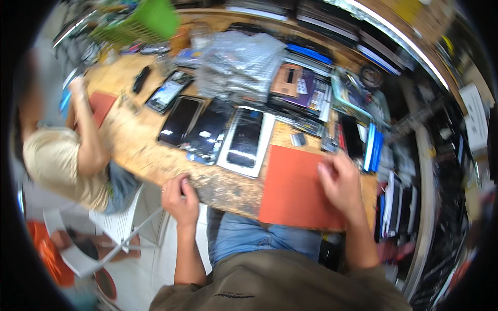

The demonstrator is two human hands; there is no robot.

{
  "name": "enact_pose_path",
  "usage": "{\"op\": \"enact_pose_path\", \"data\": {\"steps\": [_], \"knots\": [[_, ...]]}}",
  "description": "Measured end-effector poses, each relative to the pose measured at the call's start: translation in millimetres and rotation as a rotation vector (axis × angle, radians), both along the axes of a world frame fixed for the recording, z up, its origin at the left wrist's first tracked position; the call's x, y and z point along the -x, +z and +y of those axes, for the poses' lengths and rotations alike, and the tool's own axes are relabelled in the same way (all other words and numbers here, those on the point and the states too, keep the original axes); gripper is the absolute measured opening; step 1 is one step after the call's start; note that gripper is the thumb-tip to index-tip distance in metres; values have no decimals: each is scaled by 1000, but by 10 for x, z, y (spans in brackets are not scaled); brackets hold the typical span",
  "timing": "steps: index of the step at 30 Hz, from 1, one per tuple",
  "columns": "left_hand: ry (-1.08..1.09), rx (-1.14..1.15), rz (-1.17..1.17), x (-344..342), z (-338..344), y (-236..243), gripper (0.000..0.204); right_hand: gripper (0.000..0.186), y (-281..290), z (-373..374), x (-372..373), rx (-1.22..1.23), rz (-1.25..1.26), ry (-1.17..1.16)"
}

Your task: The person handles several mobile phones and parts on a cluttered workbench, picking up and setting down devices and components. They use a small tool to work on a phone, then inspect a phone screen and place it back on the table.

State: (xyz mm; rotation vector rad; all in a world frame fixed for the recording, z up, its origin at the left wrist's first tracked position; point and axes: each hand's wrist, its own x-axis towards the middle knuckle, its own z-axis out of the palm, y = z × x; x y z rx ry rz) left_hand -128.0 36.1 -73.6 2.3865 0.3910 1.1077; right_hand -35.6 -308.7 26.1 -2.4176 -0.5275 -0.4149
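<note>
My left hand (180, 201) is at the front edge of the wooden workbench (135, 150), fingers curled and nothing visible in them. Over the right part of an orange-red mat (290, 186) is my right hand (341, 182), its fingers bent inward; whatever they may hold is hidden. Between the hands and farther back lie a white-framed phone or tablet (245, 139), a dark screen panel (210, 124) and a dark phone (181, 120). Small shiny parts (201, 157) sit by the panel's lower end. A small grey square piece (298, 139) lies just beyond the mat.
Bubble-wrapped packages (233, 62) are stacked at the back, beside boxes and flat parts (298, 85). Blue and white folders (372, 147) stand at the right. A green basket (140, 26) is at far left. Another person (67, 150) sits at the left, near a white folding chair (122, 220).
</note>
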Motion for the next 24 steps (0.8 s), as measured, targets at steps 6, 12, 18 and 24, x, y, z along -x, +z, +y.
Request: {"op": "enact_pose_path", "data": {"steps": [6, 12, 18, 24], "knots": [[3, 365, 6, -198, 441, 224, 14, 13, -469, 285, 642, 31, 63, 113], [-98, 42, 152, -1504, 1477, 416, 38, 17, -673, 276, 665, 59, -36, 80], [-178, -131, 759, -2240, 2006, 262, 81, 14, -645, 300, 661, 37, -42, 79], [-163, -138, 679, -2276, 2124, 122, 82, 13, -662, 309, 649, 27, -32, 72]]}}
